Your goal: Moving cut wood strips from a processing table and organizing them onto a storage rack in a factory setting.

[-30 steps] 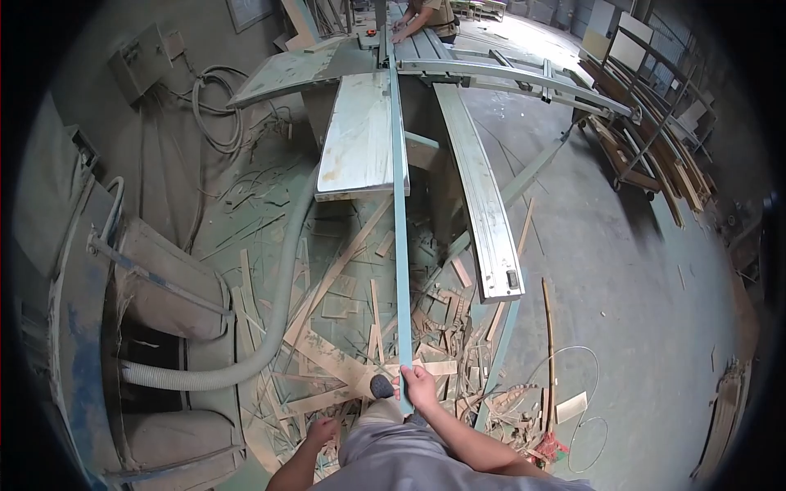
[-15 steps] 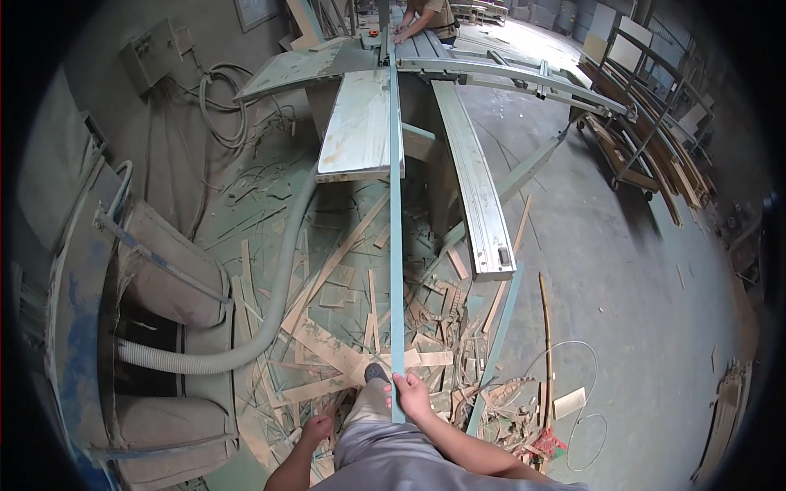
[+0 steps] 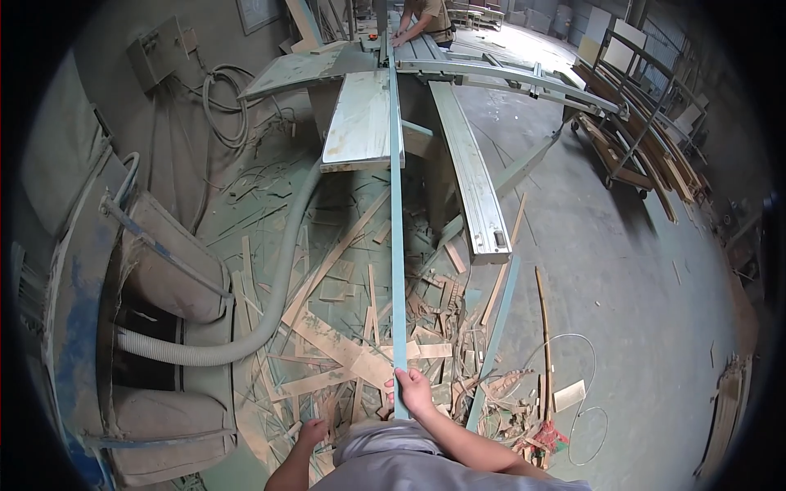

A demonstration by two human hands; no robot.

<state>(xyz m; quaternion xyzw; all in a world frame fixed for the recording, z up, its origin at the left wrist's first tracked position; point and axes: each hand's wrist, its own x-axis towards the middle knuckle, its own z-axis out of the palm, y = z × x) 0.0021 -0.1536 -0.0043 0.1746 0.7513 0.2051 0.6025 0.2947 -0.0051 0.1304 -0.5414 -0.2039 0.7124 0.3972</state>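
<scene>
Since the earlier frames, the person's view has drifted back from the saw-like machine: its narrow, whitish metal worktop (image 3: 358, 123) sits higher up, and so does the long silver grooved beam (image 3: 471, 168) to its right. More of the long, flat, blue-green strip (image 3: 398, 270) now shows between the worktop's near edge and the right hand (image 3: 416, 393).

That strip runs almost straight away from the person, along the right side of the worktop toward the machine's far part. Its near end lies just below the right hand, close to the person's grey shirt (image 3: 458, 470). The right fingers are closed around the strip, thumb on top. Off to the side, the left hand (image 3: 313, 431) hangs apart from the strip, its fingers curled in; whether they hold anything I cannot tell.

At the far end, a co-worker in a tan shirt (image 3: 427, 18) leans over the machine, hands near the strip; contact there is too small to make out. Light-brown wood offcuts (image 3: 329, 340) litter the green floor beneath the strip. Left of them, a ribbed grey hose (image 3: 282, 303) curves down past bulging grey cloth bags (image 3: 168, 421). Off to the right stands a wheeled metal rack (image 3: 626, 168) loaded with long boards.
</scene>
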